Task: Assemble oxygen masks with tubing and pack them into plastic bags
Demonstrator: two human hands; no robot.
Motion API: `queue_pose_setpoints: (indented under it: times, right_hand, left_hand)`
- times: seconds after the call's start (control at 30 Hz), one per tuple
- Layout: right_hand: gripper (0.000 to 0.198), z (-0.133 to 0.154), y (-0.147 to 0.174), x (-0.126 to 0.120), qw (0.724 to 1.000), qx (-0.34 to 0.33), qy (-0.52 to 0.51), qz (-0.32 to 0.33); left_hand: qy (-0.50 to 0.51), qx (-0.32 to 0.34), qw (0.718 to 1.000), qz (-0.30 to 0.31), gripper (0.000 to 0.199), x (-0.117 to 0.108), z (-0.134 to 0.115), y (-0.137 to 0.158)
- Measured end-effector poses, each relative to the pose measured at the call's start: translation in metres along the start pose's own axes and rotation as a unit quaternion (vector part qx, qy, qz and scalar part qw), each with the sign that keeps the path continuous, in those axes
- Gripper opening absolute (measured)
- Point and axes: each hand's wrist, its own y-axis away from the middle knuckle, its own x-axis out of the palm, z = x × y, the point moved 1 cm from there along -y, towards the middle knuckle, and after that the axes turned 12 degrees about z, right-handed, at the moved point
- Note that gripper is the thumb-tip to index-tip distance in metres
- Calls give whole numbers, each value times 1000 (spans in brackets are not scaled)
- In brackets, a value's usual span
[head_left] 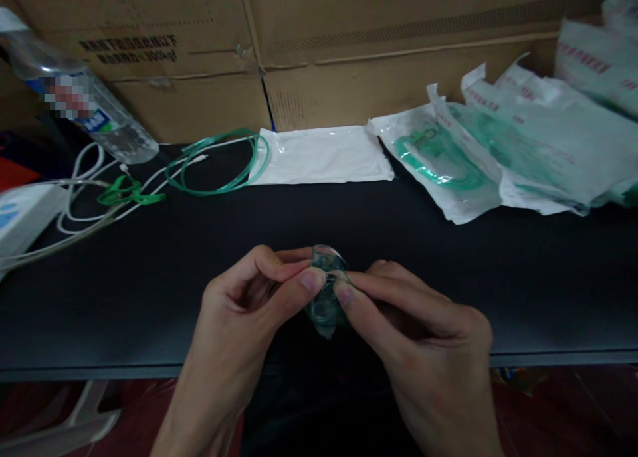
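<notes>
2 bare hands, the left hand [249,301] and the right hand [428,331], have slender fingers and 2 short, rounded thumbnails [345,293]. The 2 wrists [212,367] are slim and bare, as is the visible part of the forearms [187,417]. Between them, very dark clothing [323,407] shows, its details lost in shadow.

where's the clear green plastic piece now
In the head view, the clear green plastic piece is near the centre, held by the left hand and right hand, nearer than the white packet.

left hand [239,314], right hand [428,331] pinch greenish plastic [323,313]
</notes>
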Motion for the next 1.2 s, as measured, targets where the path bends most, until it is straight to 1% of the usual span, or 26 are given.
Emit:
queue_pose_setpoints:
  times: [0.13, 0.27, 0.47, 0.57, 0.67, 0.73, 0.9, 0.97, 1.07, 1.2]
  right_hand:
    - [28, -2, -1, -3, 998, 26, -50, 10]
    - [25, -3, -2, -5, 996, 48, -68, 25]
    - [17, -7, -2, -6, 984, 87, -135, 71]
    - [13, -8, -3, -7, 978, 104, -158, 91]
    - [12, -8, -3, -7, 973, 105, -174, 107]
    - [11, -8, -2, -7, 972, 102, -176, 116]
    - [13, -6, -3, -8, 964, 104, -198, 146]
    - [15, -5, -4, -8, 957, 109, -216, 159]
    - [15, -3, -7, -8, 952, 105, -239, 163]
    - [14, -1, -8, -6, 962, 66, -224, 139]
  left_hand:
    - [14, -4, 1000, 0, 25, 1, -1, 1]
    - [22, -13, 1000, 0, 25, 2, -3, 4]
    - [44, -41, 998, 1, 28, 3, -4, 2]
    - [59, -48, 997, -16, 32, 5, -5, 3]
    - [77, -52, 995, -24, 32, 6, -6, 5]
    - [82, -59, 995, -12, 30, 5, -6, 7]
    - [65, -76, 994, 48, 27, 1, -8, 8]
    - [59, -80, 994, 34, 27, 1, -10, 8]
    - [43, -68, 997, -12, 25, 3, -11, 9]
    - [-3, -25, 999, -39, 22, 6, -8, 8]
